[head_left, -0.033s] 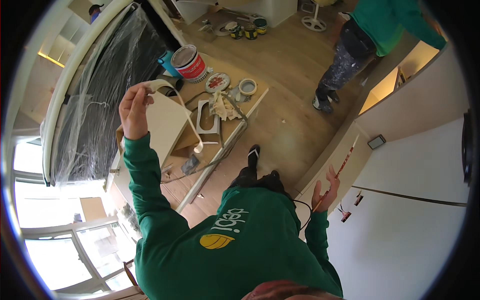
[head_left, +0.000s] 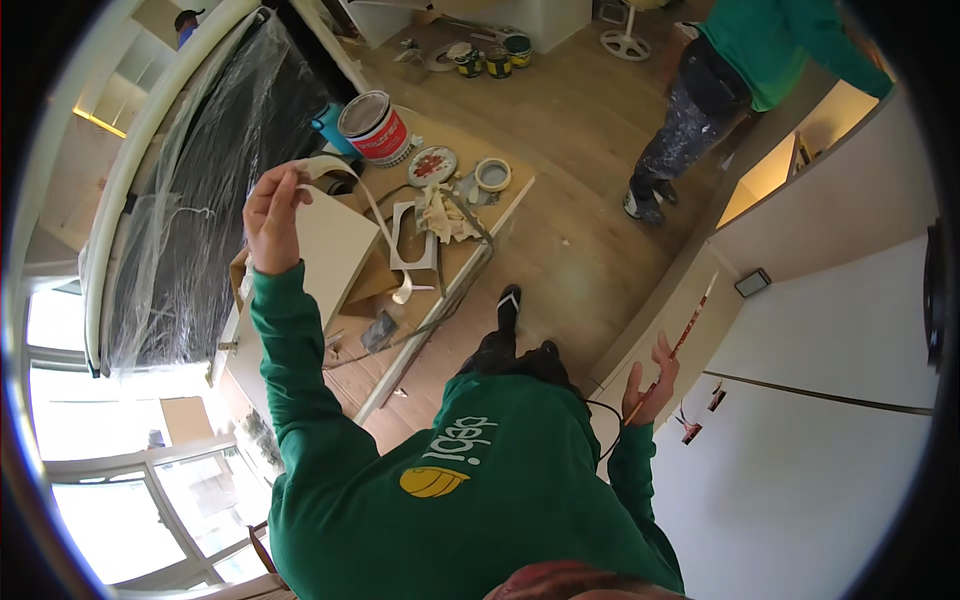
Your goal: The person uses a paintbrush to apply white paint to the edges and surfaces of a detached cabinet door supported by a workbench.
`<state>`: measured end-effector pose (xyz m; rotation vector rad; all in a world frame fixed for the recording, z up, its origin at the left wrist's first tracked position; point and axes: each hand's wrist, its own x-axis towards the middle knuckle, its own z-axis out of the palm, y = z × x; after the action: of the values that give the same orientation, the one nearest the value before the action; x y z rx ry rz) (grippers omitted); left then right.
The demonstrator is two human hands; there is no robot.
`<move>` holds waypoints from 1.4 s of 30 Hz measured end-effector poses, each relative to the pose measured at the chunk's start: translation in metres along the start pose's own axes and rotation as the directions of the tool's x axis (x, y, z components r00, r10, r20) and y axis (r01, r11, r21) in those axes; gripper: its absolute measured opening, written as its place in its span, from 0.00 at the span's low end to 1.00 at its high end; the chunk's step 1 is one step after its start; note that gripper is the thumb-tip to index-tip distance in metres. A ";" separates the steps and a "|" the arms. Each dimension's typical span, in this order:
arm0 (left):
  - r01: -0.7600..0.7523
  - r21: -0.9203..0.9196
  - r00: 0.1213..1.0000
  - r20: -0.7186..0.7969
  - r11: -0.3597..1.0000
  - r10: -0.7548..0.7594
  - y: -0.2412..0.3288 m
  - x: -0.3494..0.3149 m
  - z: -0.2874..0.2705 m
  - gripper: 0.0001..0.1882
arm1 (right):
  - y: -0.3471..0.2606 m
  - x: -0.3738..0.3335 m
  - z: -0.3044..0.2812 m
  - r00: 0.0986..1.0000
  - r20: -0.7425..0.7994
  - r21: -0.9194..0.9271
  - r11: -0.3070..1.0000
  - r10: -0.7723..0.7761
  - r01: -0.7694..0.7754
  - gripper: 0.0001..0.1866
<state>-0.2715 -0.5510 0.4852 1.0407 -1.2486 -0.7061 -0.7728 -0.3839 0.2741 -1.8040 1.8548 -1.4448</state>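
My left hand, raised over the left side of the workbench, pinches one end of a pale strip of masking tape. The strip droops to the right in a curve, its curled lower end hanging in front of the bench top. At the right, beside the white wall, my right hand grips a thin red-and-white stick with a pale pointed end, tilted upward. Whether it is a slim brush cannot be made out. Some fingers of that hand stand away from the stick.
The bench bears a paint bucket, a lid, a tape roll, a crumpled rag and a white frame. Capped wires stick out of the wall. A co-worker stands at the far right. Plastic sheeting hangs left.
My left hand has shifted very slightly to the right, and the hanging tape strip has swung a little rightward with it. My right hand looks unmoved.
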 end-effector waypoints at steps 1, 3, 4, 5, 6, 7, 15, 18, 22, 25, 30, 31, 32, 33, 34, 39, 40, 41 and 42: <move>0.015 0.025 1.000 0.017 1.000 -0.015 -0.015 0.012 0.009 0.11 | 0.003 0.003 0.002 1.000 -0.013 -0.011 1.000 0.009 -0.010 0.18; 0.020 0.108 0.999 0.027 0.994 -0.023 -0.041 0.027 0.019 0.12 | 0.006 0.011 0.012 0.999 -0.031 -0.025 0.999 0.023 -0.024 0.18; 0.023 0.136 0.999 0.027 0.990 -0.027 -0.055 0.034 0.022 0.12 | 0.005 0.020 0.016 0.999 -0.035 -0.043 0.999 0.012 -0.014 0.18; 0.027 0.165 0.999 0.025 0.986 -0.032 -0.071 0.041 0.022 0.12 | 0.004 0.030 0.021 0.999 -0.037 -0.060 0.998 0.000 -0.003 0.18; 0.048 0.185 0.999 0.014 0.982 -0.052 -0.087 0.043 0.017 0.12 | 0.002 0.040 0.027 0.999 -0.037 -0.075 0.997 -0.013 0.010 0.18; 0.076 0.175 0.997 0.019 0.982 -0.080 -0.100 0.044 0.017 0.12 | 0.000 0.051 0.032 0.999 -0.045 -0.065 0.998 0.002 -0.005 0.18; 0.202 0.631 0.978 -0.091 0.749 -0.188 -0.231 0.010 0.046 0.10 | -0.006 0.159 0.112 0.989 -0.147 0.042 0.999 0.020 -0.014 0.17; 0.232 0.672 0.960 -0.043 0.704 -0.275 -0.288 -0.007 0.056 0.10 | -0.005 0.182 0.135 0.992 -0.128 0.068 0.998 0.011 -0.002 0.17; 0.334 0.610 0.922 -0.052 0.719 -0.384 -0.382 -0.038 0.030 0.09 | -0.006 0.208 0.155 0.997 -0.069 0.044 0.998 -0.036 0.039 0.16; 0.276 0.631 0.939 -0.017 0.725 -0.343 -0.413 -0.046 0.016 0.09 | 0.006 0.220 0.156 0.999 -0.031 0.063 0.998 -0.011 0.013 0.18; 0.055 0.882 0.982 0.038 0.468 -0.187 -0.416 -0.024 0.014 0.09 | 0.018 0.244 0.130 0.994 -0.076 0.071 0.995 0.072 -0.067 0.19; 0.082 0.870 0.982 0.012 0.486 -0.187 -0.414 -0.020 0.010 0.09 | 0.024 0.245 0.126 0.993 -0.094 0.073 0.996 0.065 -0.059 0.19; 0.148 0.827 0.977 -0.037 0.542 -0.211 -0.405 -0.014 0.014 0.09 | 0.029 0.246 0.122 0.993 -0.107 0.070 0.996 0.057 -0.049 0.19; 0.213 0.776 0.968 -0.083 0.594 -0.239 -0.395 -0.011 0.022 0.09 | 0.034 0.249 0.116 0.992 -0.119 0.065 0.997 0.047 -0.039 0.20; 0.273 0.722 0.956 -0.129 0.636 -0.264 -0.386 -0.008 0.027 0.09 | 0.039 0.251 0.112 0.992 -0.123 0.051 0.998 0.029 -0.023 0.20; 0.463 0.678 0.885 -0.318 0.570 -0.341 -0.363 -0.011 0.048 0.09 | 0.064 0.251 0.095 0.988 -0.150 0.083 0.996 0.042 -0.030 0.21; 0.476 0.658 0.879 -0.357 0.584 -0.315 -0.354 -0.008 0.055 0.09 | 0.070 0.253 0.094 0.988 -0.155 0.094 0.996 0.026 -0.012 0.21; 0.451 0.729 0.889 -0.322 0.515 -0.325 -0.366 -0.009 0.046 0.10 | 0.076 0.255 0.092 0.989 -0.150 0.098 0.995 0.009 0.006 0.21; 0.428 0.790 0.894 -0.297 0.439 -0.337 -0.388 -0.016 0.024 0.12 | 0.081 0.257 0.088 0.990 -0.137 0.106 0.994 -0.012 0.027 0.21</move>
<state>-0.2572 -0.6966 0.1243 2.2219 -1.2838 -0.3256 -0.8290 -0.6613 0.2940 -1.7175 1.7864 -1.6797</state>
